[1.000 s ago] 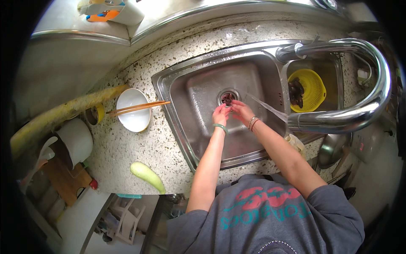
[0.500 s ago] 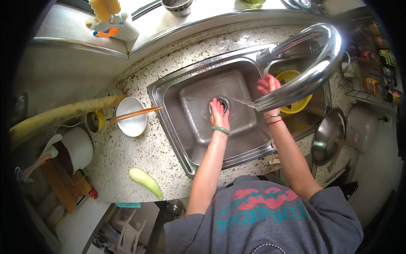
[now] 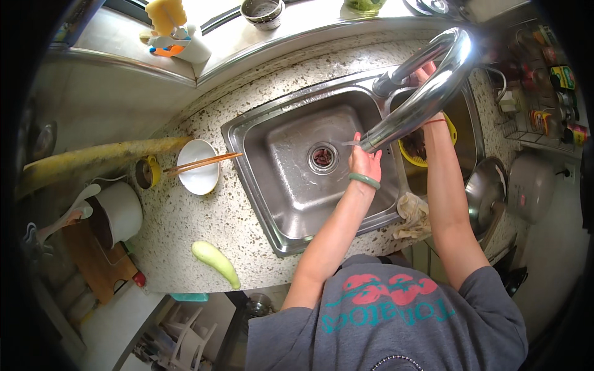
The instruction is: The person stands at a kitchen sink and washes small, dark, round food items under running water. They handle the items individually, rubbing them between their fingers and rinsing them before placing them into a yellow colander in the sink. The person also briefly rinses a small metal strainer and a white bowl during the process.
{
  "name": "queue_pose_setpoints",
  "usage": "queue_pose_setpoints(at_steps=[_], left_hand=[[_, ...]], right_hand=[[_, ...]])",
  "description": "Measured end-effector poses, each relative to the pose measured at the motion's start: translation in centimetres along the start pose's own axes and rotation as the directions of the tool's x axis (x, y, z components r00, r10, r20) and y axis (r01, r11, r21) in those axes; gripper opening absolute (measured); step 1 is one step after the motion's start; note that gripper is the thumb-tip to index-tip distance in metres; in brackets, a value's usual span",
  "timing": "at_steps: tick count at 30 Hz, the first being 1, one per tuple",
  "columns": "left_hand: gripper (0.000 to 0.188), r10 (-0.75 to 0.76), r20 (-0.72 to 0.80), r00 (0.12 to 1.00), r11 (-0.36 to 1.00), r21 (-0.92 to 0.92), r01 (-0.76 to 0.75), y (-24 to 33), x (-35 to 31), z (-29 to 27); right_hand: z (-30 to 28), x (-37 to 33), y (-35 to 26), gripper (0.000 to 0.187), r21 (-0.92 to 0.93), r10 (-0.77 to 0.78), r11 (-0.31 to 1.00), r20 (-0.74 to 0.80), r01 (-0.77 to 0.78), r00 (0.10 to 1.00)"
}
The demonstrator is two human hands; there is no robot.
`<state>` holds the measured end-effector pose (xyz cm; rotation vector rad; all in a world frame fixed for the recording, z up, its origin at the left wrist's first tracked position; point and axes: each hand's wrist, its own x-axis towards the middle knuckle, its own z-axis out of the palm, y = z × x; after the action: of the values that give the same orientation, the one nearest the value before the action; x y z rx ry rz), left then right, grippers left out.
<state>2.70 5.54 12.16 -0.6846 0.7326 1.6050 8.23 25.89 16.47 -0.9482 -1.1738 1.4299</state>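
Over the right side of the steel sink basin [image 3: 272, 204], my left hand [image 3: 364, 161] is open under the spout, fingers apart, with a green bangle at its wrist. A thin stream of water shows by its fingertips. My right hand [image 3: 425, 73] reaches behind the arched chrome faucet [image 3: 427, 102], which covers much of it. Its fingers are mostly hidden, so what it touches cannot be made out. Dark reddish-brown bits [image 3: 322, 157] lie in the basin's drain. A yellow strainer basket [image 3: 451, 133] with dark contents sits in the second basin, partly behind my right forearm.
A beige cloth [image 3: 413, 213] hangs at the sink's front rim. Left on the counter are a white bowl [image 3: 199, 179] with chopsticks [image 3: 207, 162] across it, a yellow cup [image 3: 148, 172] and a pale green gourd [image 3: 215, 263]. A wok lid [image 3: 486, 188] stands at the right.
My left hand has moved right from above the drain to the spout, uncovering the bits there. My right hand has gone farther back, behind the faucet. The view has shifted slightly.
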Motion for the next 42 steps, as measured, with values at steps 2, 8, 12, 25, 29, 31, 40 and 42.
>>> queue_pose_setpoints(at_steps=[2,8,12,25,29,31,40,42], left_hand=[[0.043,-0.013,-0.066,0.998,0.993,-0.118,0.005,0.1,0.8,-0.2],[0.055,0.112,0.085,0.99,0.994,-0.011,-0.112,0.7,3.0,-2.8],[0.052,0.06,0.068,0.996,0.998,-0.019,-0.059,1.6,4.2,-4.8],[0.04,0.152,-0.474,0.867,0.93,0.365,0.036,5.6,4.7,-12.7],[0.038,0.202,-0.489,0.848,0.828,0.548,0.119,6.2,5.0,-16.0],[0.035,0.214,-0.48,0.851,0.803,0.582,0.127,6.0,5.4,-17.3],[0.032,0.244,-0.503,0.829,0.772,0.618,0.148,5.9,6.9,-19.1],[0.031,0.241,-0.503,0.83,0.771,0.619,0.151,6.2,6.8,-18.9]], right_hand=[[0.8,-0.5,-0.4,0.032,-0.138,-0.085,0.987,-0.044,0.078,0.995],[-0.2,-1.6,0.5,0.028,-0.233,-0.126,0.967,-0.086,0.103,0.988],[-1.0,-2.9,0.2,0.038,-0.17,-0.01,0.985,-0.111,-0.009,0.994],[5.0,-18.6,9.1,0.012,-0.622,0.499,0.744,0.276,-0.243,0.822],[3.0,-23.0,17.4,0.024,-0.801,0.472,0.484,0.577,0.351,0.667],[2.4,-23.6,19.0,0.03,-0.805,0.571,0.381,0.592,0.455,0.569],[4.7,-22.8,19.9,0.033,-0.856,0.775,0.21,0.44,0.471,0.453],[4.9,-22.5,20.1,0.03,-0.842,0.772,0.2,0.45,0.5,0.449]])
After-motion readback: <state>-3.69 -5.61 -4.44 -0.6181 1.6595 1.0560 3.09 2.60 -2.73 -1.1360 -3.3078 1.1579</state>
